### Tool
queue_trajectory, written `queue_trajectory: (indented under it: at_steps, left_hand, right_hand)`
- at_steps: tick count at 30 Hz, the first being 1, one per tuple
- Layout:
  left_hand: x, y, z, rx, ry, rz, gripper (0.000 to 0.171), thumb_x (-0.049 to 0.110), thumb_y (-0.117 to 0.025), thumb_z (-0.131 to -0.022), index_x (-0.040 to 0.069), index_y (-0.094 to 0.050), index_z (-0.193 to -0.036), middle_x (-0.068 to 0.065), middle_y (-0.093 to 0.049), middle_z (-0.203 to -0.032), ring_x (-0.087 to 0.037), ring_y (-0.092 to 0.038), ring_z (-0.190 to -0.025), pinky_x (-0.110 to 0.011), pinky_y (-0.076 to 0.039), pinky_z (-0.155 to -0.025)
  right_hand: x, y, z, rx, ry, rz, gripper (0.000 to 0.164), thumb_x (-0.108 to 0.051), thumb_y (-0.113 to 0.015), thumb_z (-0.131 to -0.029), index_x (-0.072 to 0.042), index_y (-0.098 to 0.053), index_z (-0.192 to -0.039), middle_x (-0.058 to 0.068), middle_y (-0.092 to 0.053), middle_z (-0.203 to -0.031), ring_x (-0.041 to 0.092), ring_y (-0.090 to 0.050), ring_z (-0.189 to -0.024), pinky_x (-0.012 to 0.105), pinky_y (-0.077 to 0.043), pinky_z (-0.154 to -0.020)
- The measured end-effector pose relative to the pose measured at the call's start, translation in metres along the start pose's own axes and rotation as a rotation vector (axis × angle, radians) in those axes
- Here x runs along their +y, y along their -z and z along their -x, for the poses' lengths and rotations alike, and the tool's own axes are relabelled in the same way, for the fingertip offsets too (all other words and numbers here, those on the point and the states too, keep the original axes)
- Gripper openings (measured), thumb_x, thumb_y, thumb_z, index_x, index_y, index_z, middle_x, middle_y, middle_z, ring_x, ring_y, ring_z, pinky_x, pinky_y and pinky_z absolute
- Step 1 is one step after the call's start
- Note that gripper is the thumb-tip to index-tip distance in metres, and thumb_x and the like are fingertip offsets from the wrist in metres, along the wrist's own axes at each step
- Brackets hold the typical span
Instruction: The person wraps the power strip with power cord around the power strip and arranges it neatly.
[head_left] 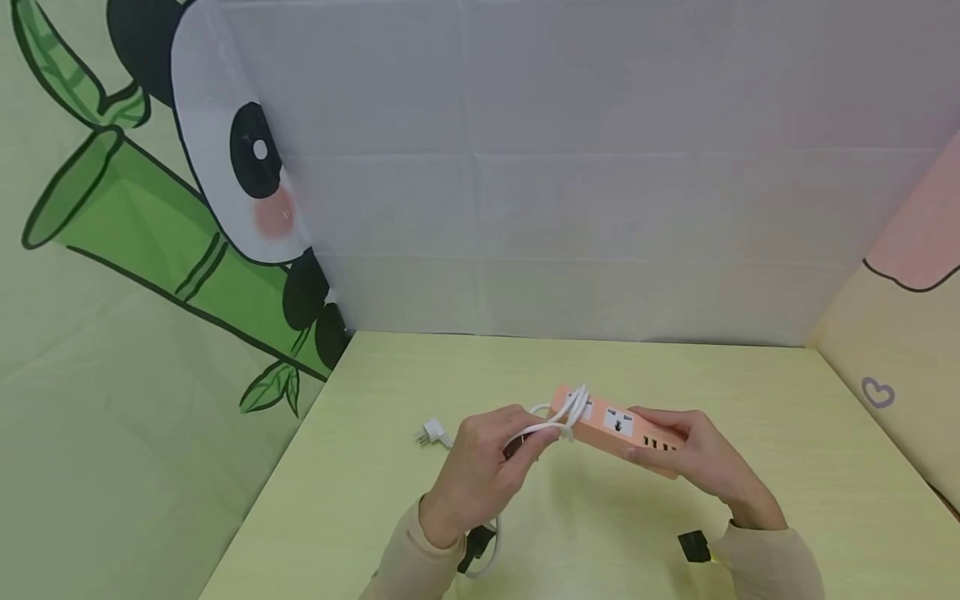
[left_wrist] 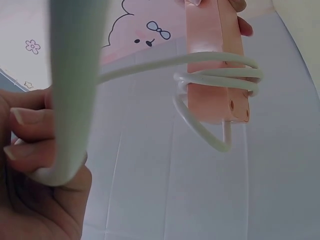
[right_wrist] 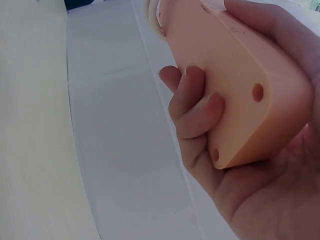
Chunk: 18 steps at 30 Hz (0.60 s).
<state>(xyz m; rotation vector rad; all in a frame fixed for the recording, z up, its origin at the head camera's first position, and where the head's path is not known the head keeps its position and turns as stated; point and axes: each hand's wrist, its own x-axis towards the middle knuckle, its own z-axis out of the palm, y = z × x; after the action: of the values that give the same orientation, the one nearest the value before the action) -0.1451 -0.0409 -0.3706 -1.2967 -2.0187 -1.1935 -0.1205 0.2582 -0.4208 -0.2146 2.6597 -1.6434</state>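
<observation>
The head view looks forward and down from above the desk [head_left: 750,392] toward its far edge and the backdrop; the left wrist view sits close beneath the left hand [left_wrist: 35,165], facing up at the pink power strip [left_wrist: 215,65]; the right wrist view presses nearer still against the same power strip [right_wrist: 235,75], which all three views share.
</observation>
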Motion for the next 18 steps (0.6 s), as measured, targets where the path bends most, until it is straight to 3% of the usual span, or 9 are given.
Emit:
queue_trajectory:
  at_steps: [8,18]
  left_hand:
    - [-0.0013,-0.0006,-0.0005,0.011,-0.005,-0.002,0.008,0.012,-0.069,-0.097,0.012,-0.076,-0.098,0.004,-0.05,-0.065,0.003,-0.035,-0.057,-0.007,-0.029,-0.052]
    - [-0.0038,-0.0011,-0.0016,0.01,-0.015,-0.006,0.009,0.012,-0.068,-0.097,0.012,-0.077,-0.094,0.004,-0.053,-0.066,0.002,-0.037,-0.059,-0.006,-0.03,-0.054]
  right_hand:
    - [0.0007,0.0022,0.0005,-0.033,-0.001,-0.005,0.057,-0.024,-0.079,-0.089,-0.006,-0.061,-0.139,0.016,-0.069,-0.119,0.014,-0.059,-0.089,0.028,-0.051,-0.07]
    - [0.003,0.0042,0.0016,-0.083,0.008,-0.025,0.056,-0.023,-0.079,-0.089,-0.006,-0.061,-0.139,0.017,-0.069,-0.121,0.014,-0.06,-0.091,0.028,-0.052,-0.071]
